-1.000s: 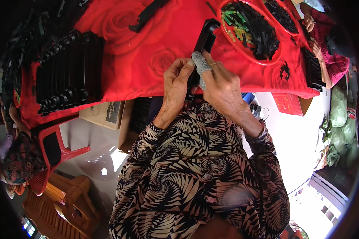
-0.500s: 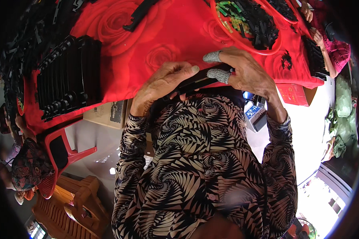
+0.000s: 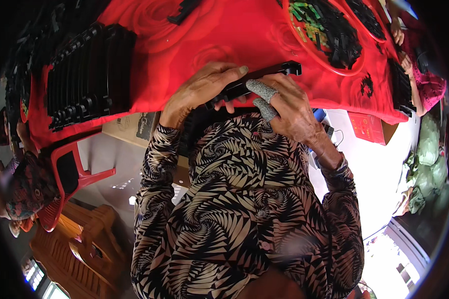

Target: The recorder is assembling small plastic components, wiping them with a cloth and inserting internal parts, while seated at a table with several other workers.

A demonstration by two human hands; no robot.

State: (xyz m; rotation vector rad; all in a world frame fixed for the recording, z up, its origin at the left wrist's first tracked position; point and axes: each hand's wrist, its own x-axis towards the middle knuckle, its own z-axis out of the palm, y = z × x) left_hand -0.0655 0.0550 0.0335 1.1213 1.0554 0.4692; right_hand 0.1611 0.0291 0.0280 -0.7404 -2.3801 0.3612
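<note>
The long black plastic strip (image 3: pixel 257 82) is disappearing under the left hand (image 3: pixel 202 89) and the right hand (image 3: pixel 284 107), so each grip is staying unclear. At one o'clock, the small black pieces in the round red plastic tray (image 3: pixel 356 70) are blurring together. At three o'clock, another person's pink sleeve (image 3: pixel 431 87) is running off into the dark rim.
</note>
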